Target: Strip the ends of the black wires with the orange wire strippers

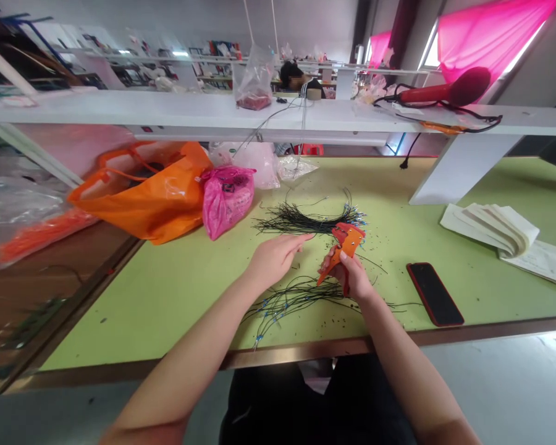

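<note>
My right hand (352, 276) is wrapped round the handles of an orange and red wire stripper (348, 242), whose head lies over the right end of a bundle of black wires (301, 217). Pale and blue tips show at that end. My left hand (278, 256) lies at the near side of this bundle, its fingers pointing right and pressed together; what they hold, if anything, is too small to tell. Nearer the table's front edge is a second, looser group of black wires (290, 298) with blue bits at its left end.
On the green table (167, 309) are a black phone (435, 293) with a red edge, papers (495, 232), an orange bag (162, 191) and a pink bag (229, 198). A white shelf (176, 111) crosses above, bearing a red hair dryer (435, 94). A person sits beyond.
</note>
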`<action>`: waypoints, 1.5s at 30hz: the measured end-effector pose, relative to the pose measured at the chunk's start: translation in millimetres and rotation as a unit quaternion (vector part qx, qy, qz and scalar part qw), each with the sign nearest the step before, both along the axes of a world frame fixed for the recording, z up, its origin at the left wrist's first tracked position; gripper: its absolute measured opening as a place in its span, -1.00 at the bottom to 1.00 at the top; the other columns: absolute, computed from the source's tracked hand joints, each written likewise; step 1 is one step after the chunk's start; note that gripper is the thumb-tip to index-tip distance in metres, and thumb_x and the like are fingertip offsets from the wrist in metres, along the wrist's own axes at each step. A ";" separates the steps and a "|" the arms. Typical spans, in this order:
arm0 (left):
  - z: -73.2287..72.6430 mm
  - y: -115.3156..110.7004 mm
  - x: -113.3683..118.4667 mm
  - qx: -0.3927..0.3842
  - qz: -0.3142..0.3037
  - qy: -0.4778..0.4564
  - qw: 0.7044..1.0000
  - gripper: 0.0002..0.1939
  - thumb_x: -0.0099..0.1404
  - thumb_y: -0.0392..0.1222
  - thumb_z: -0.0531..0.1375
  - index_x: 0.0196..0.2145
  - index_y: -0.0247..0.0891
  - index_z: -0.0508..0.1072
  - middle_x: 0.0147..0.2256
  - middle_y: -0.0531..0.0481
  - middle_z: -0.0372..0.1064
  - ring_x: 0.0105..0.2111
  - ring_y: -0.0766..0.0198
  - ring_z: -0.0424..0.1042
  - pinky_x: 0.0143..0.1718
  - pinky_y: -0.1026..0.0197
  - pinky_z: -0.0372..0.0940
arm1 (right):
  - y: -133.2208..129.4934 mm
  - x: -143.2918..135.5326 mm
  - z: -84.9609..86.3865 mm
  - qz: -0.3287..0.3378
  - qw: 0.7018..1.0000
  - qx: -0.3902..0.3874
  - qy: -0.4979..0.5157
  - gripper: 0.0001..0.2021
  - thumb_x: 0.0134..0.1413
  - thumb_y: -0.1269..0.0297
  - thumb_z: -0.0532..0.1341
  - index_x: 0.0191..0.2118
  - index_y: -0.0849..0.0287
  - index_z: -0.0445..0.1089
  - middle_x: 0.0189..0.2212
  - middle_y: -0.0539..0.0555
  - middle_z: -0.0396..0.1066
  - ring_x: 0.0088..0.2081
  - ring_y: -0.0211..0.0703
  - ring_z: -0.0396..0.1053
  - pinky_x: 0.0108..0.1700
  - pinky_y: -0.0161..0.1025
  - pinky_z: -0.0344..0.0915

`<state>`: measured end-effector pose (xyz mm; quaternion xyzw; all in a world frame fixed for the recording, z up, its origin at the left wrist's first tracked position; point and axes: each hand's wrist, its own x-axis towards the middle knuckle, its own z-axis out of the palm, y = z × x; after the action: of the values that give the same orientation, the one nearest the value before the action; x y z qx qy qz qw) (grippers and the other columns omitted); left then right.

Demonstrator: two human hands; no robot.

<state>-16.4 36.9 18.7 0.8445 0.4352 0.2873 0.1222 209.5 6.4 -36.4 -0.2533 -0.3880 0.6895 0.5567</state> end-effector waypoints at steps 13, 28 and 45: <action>-31.4 -0.8 -12.4 0.024 0.032 -0.068 0.997 -0.66 0.35 -0.36 -0.02 -0.15 -0.17 0.53 -0.27 -0.08 0.54 -0.24 0.12 0.50 -0.16 0.13 0.37 | -5.3 0.5 0.9 0.141 0.984 0.024 -0.110 -0.65 0.22 -0.05 0.31 -0.20 0.19 0.46 -0.37 0.08 0.52 -0.33 -0.12 0.48 -0.22 -0.17 0.48; -27.9 -10.3 -9.0 -0.014 0.005 -0.187 0.982 -0.74 0.51 -0.22 -0.02 -0.17 -0.21 0.47 -0.27 -0.04 0.48 -0.24 0.19 0.47 -0.15 0.16 0.35 | 1.1 7.1 -14.0 0.180 0.981 -0.008 -0.073 -0.56 0.23 -0.12 0.28 -0.14 0.23 0.41 -0.37 0.11 0.51 -0.31 -0.08 0.51 -0.19 -0.13 0.48; -36.2 -5.5 -14.2 -0.132 -0.011 -0.254 0.958 -0.75 0.47 -0.13 0.04 -0.20 -0.21 0.49 -0.40 0.05 0.30 -0.39 0.24 0.31 -0.31 0.21 0.23 | -2.8 6.8 -14.5 0.239 0.969 -0.036 -0.050 -0.52 0.18 -0.18 0.30 -0.20 0.23 0.38 -0.48 0.00 0.42 -0.41 -0.14 0.49 -0.26 -0.12 0.49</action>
<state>-30.6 31.4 -17.5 0.7247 0.4147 0.4307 0.3426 216.3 3.6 -50.9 -0.2072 -0.4400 0.8024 0.3459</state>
